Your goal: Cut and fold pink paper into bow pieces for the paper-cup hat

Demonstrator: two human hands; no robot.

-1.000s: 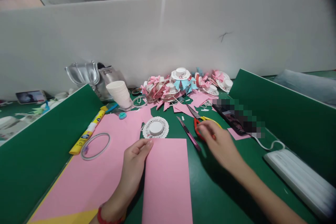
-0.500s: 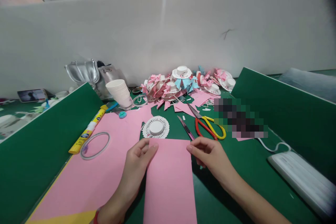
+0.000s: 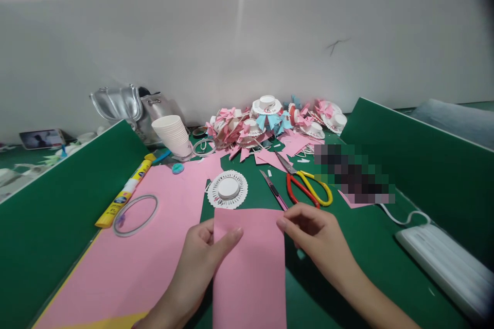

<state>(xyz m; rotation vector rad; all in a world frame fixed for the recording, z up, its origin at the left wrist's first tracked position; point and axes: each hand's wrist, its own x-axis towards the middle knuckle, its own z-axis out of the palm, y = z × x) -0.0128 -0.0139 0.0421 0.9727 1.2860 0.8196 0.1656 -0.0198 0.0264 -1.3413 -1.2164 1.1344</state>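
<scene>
A small pink paper sheet (image 3: 250, 272) lies on the green table in front of me. My left hand (image 3: 204, 262) pinches its upper left edge, thumb on top and fingers underneath. My right hand (image 3: 314, 234) grips the upper right corner with curled fingers. Just beyond the sheet sit a white fringed paper-cup hat (image 3: 227, 189), a pink craft knife (image 3: 273, 189) and red-and-yellow scissors (image 3: 306, 185).
A large pink sheet (image 3: 131, 262) over a yellow one lies left, with a tape ring (image 3: 135, 214) and glue tube (image 3: 123, 195) on it. Stacked paper cups (image 3: 173, 134), a silver bag (image 3: 127, 105) and a pile of finished hats (image 3: 270, 121) stand behind. Green dividers flank both sides; a white power strip (image 3: 443, 262) lies right.
My right hand left the scissors and came back to the sheet's upper right corner. My left hand shifted from resting beside the sheet to pinching its edge.
</scene>
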